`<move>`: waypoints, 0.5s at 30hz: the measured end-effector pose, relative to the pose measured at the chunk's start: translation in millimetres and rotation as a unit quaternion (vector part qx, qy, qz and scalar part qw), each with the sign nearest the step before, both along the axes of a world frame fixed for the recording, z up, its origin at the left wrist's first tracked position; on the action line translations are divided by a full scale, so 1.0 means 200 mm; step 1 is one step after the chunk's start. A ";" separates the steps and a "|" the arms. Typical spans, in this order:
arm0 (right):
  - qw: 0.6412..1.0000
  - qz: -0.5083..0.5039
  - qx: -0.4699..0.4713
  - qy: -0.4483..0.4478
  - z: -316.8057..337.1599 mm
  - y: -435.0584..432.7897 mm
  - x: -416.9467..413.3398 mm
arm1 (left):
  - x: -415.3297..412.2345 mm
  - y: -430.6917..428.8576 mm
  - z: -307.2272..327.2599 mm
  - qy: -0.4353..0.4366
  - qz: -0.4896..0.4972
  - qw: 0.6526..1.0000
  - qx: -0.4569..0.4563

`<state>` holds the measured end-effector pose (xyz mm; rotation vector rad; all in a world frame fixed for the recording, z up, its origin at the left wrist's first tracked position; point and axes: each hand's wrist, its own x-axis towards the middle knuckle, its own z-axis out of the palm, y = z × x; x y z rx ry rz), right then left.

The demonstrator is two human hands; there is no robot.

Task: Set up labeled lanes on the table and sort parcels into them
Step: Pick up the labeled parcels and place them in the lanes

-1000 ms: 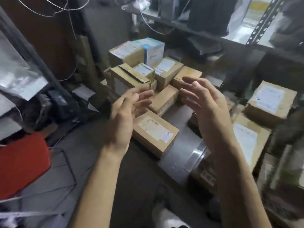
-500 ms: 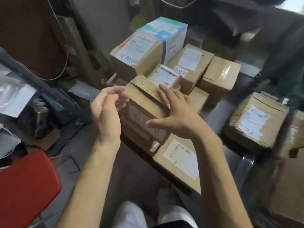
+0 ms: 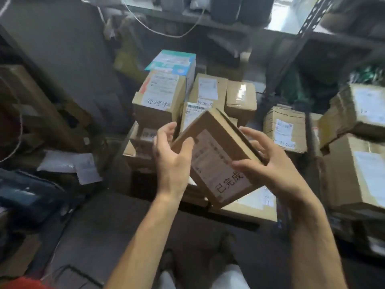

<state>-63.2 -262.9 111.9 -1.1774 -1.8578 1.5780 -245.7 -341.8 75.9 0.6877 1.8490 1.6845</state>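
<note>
The left hand (image 3: 173,163) has its grip on the left edge of a brown parcel (image 3: 216,151), thumb on top. The right hand (image 3: 270,172) grips the right edge the same way. The parcel is tipped up in the air, between the hands, over the pile of boxes.

A moment ago both hands were bare and reaching. Now they have picked up one box. Its label has big hand-written words, so the person is likely reading which lane it goes in.

Count: two hands and one held parcel. Behind, from left to right, are a low box (image 3: 140,142), a tall box (image 3: 158,105), a blue-and-white box (image 3: 175,61), a taped box (image 3: 241,99) and a crumpled box (image 3: 285,126). About ten boxes lie around in all, and some are partly hidden.
</note>
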 end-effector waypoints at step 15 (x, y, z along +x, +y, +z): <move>0.939 -0.222 -0.156 0.213 -0.12 -0.21 0.59 | 0.51 0.21 0.00 -0.231 -0.349 0.907 -0.044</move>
